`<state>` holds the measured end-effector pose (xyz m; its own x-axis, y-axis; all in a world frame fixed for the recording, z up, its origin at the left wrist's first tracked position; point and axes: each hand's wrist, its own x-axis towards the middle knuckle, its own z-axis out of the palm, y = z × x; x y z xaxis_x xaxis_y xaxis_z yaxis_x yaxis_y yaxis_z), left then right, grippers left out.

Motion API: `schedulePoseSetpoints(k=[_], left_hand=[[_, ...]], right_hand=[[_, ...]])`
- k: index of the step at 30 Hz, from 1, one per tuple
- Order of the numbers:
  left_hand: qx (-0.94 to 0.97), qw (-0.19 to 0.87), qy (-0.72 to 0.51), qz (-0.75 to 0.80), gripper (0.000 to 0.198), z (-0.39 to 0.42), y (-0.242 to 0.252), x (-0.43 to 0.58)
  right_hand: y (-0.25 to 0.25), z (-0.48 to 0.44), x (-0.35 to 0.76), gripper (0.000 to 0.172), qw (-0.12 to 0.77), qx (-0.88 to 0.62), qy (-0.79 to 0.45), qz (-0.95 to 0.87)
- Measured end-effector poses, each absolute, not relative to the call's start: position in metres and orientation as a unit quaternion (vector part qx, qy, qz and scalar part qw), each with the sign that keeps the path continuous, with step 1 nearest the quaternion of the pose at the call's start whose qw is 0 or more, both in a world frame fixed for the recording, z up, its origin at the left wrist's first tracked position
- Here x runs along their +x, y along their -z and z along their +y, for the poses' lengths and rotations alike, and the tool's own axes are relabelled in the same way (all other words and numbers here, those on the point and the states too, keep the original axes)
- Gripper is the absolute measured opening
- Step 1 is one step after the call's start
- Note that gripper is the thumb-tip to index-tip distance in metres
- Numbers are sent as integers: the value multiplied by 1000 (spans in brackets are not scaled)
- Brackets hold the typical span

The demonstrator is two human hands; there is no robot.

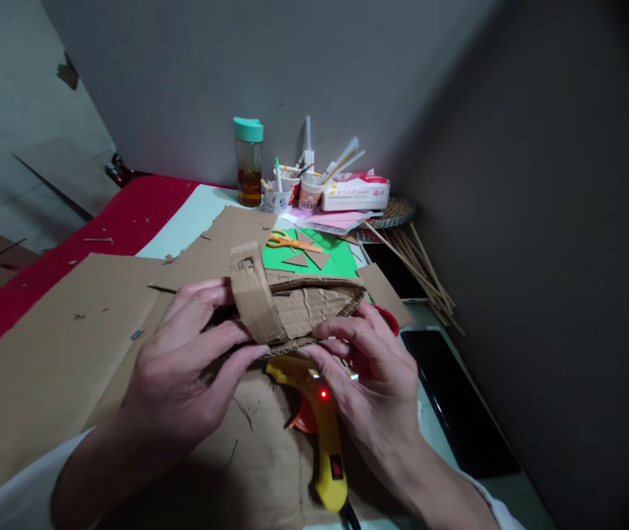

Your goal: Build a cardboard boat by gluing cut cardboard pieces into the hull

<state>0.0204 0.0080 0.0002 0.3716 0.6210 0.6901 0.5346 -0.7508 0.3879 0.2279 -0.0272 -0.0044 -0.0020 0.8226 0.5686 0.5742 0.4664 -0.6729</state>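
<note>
A small cardboard boat [314,309], pointed at its right end and with a bent cardboard strip [256,294] arching over its left part, is held up between my two hands. My left hand [182,361] grips the left end, thumb at the near lower edge and fingers along the side. With thumb and fingers, my right hand [373,361] pinches the near wall toward the pointed end. Just below the boat lies a yellow hot glue gun [328,449] with a lit red light, partly hidden by my right hand.
Cardboard sheets [71,324] cover the table's left. Behind the boat, orange scissors [295,241] and cardboard triangles rest on green paper [342,254]. A bottle [249,162], paper cups [311,193] and a tissue pack [356,193] stand farther back. A black phone [461,401] and wooden sticks [430,272] lie right.
</note>
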Motion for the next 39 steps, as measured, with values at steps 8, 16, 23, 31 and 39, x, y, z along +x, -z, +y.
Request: schedulePoseSetpoints(k=[8, 16, 23, 31, 39], left_hand=[[821, 32, -453, 346, 15, 5, -7, 17], [801, 88, -446, 390, 26, 9, -3, 12], [766, 188, -465, 403, 11, 9, -9, 13], [749, 253, -470, 393, 10, 20, -6, -4], [803, 279, -403, 339, 15, 7, -8, 0]], right_hand=[[8, -22, 227, 12, 552, -508, -228, -621], [8, -18, 230, 12, 579, -496, -322, -561], [2, -21, 230, 10, 577, -469, -304, -596], [-8, -20, 251, 48, 564, -455, -278, -631], [-15, -4, 285, 26, 514, -507, -191, -665]])
